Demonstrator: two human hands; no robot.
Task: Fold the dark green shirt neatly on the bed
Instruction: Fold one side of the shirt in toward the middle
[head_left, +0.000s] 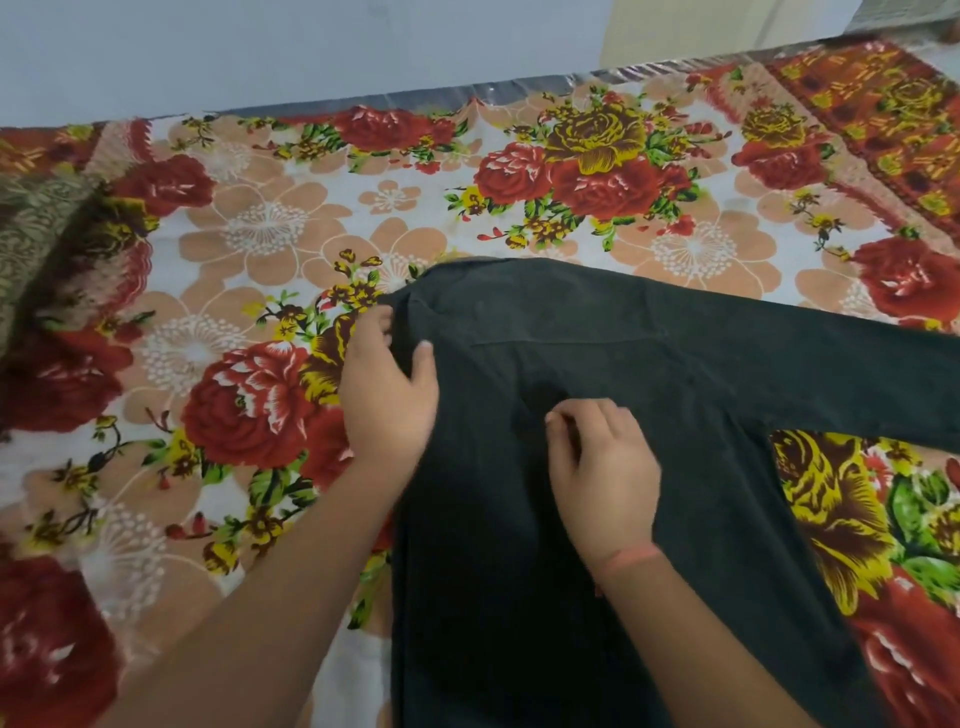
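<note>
The dark green shirt (691, 364) lies spread on the flower-printed bed sheet (270, 228), its body running toward me and one long sleeve stretching off to the right. My left hand (387, 395) grips the shirt's upper left edge, thumb on top of the cloth and fingers curled under the fold. My right hand (602, 462) sits on the middle of the shirt with its fingers curled, pinching a bit of the cloth. A thin orange band circles my right wrist.
A brown patterned cloth (36, 244) lies at the left edge of the bed. A pale wall (311, 47) runs along the bed's far side. An orange-red bordered strip of the sheet (883, 114) covers the far right corner.
</note>
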